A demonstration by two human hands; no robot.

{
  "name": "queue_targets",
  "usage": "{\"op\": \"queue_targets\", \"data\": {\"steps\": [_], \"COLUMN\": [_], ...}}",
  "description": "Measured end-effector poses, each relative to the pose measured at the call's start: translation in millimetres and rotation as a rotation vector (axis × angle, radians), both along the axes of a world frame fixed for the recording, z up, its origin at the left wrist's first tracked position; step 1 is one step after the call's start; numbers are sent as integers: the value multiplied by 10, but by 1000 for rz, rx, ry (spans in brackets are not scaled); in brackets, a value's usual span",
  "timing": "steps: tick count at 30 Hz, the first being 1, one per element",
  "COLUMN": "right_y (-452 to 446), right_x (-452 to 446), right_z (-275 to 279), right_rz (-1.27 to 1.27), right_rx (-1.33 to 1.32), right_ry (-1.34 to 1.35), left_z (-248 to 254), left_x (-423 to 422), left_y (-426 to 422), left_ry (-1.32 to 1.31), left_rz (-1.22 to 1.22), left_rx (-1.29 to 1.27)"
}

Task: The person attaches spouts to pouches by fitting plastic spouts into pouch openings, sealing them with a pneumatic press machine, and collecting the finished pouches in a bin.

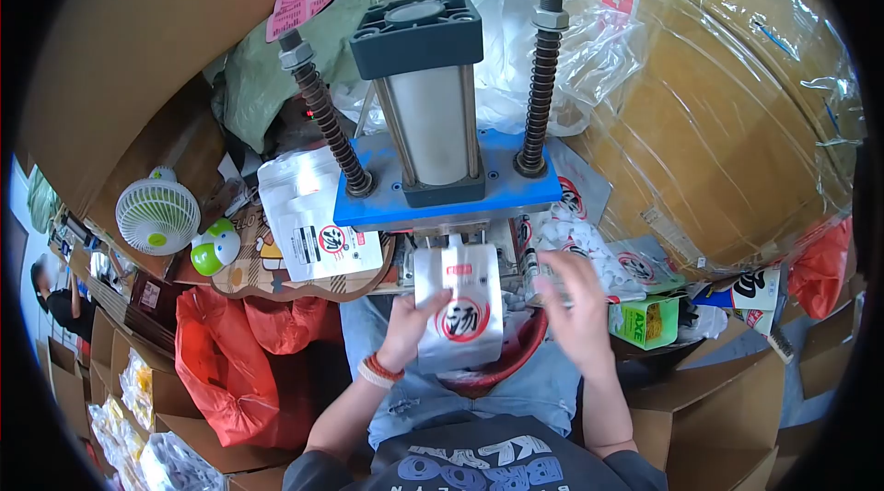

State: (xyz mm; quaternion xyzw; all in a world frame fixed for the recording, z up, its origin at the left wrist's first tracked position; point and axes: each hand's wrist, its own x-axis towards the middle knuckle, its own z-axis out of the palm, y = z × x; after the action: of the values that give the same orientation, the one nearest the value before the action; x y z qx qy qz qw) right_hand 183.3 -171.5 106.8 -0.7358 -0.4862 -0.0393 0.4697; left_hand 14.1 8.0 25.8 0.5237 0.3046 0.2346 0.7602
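Observation:
My left hand (411, 323) pinches the left side of a silver pouch (458, 307) with a red label and a black character in a red ring. The pouch's top edge lies just below the blue plate (442, 169) of a press with a grey cylinder (427, 122). To the right of the pouch, my right hand (573, 307) is raised with its fingers apart, near small white pieces (575, 247) heaped on the bench. Further left, a stack of similar pouches (318, 215) rests on a patterned board.
A red basin (516, 357) sits at my lap under the pouch. Left are a small fan (158, 216), a green and white object (215, 248) and red bags (226, 362). Large cartons (709, 113) stand at the right. A person (69, 302) is far left.

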Motion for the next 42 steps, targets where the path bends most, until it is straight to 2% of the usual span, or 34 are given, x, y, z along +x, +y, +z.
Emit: {"op": "queue_targets", "data": {"steps": [1,3,5,6,7,8,9,10,11,13,14,15,16,17,18,19,20,21,22,24,26,28,30,34,36,38,40,42], "right_y": [-19,151,347,315,303,234,178,131,60,-119,-183,-248,-261,-256,-249,-261,-278,-229,-213,-129,62,307,252,-34,-24,139,187,70], "right_x": [71,232,521,563,545,459,373,341,336,293,288,296,311,319,307,269,217,49,-120,-362,-485,-527,-595,-636,-571,-450,-367,-207], "right_z": [37,-216,-863,-1072,-963,-776,-678,-694,-636,-546,-606,-667,-694,-606,-542,-481,-378,-79,148,285,267,68,150,496,374,188,-19,19], "right_rz": [-49,-139,-293,-189,-183,-107,-32,-37,-40,69,78,99,119,73,65,75,89,56,68,101,243,410,504,530,464,292,191,89], "right_rx": [-29,-4,-232,-240,-236,-420,-603,-570,-566,-539,-540,-403,-264,-297,-288,-126,28,98,124,177,209,171,171,237,182,-34,-13,3], "right_ry": [66,0,-365,-287,-294,-141,20,24,17,138,142,142,140,349,353,400,443,342,230,38,-173,-227,-243,-241,-188,-99,-18,-20], "left_z": [61,-58,-125,-122,-110,-113,-71,-10,39,-47,-274,-477,-293,-487,-667,-600,-438,-234,-63,19,273,431,607,967,724,305,-36,-130], "left_x": [59,132,167,159,172,137,31,-59,-126,-417,-626,-806,-852,-1007,-1141,-1162,-1169,-1160,-1124,-1093,-966,-888,-879,-916,-773,-537,-339,-148], "left_y": [50,146,164,159,168,226,334,481,596,990,1227,1338,1107,1150,1213,1095,951,813,680,523,212,48,-49,-187,-172,-139,-91,-61], "left_ry": [-65,-80,-124,-115,-116,-17,110,227,196,697,826,957,1045,872,696,557,619,675,637,436,368,293,234,47,96,164,233,137], "left_rz": [-4,-5,-7,-14,-13,-71,-126,-185,-37,377,282,182,99,107,100,233,249,268,293,323,307,202,80,-203,-249,-239,-225,-80], "left_rx": [-132,-184,-239,-241,-242,-223,-41,148,347,1372,1505,1630,1638,1649,1657,1561,1336,1110,1008,1198,1223,1307,1440,1318,1207,890,620,266]}}
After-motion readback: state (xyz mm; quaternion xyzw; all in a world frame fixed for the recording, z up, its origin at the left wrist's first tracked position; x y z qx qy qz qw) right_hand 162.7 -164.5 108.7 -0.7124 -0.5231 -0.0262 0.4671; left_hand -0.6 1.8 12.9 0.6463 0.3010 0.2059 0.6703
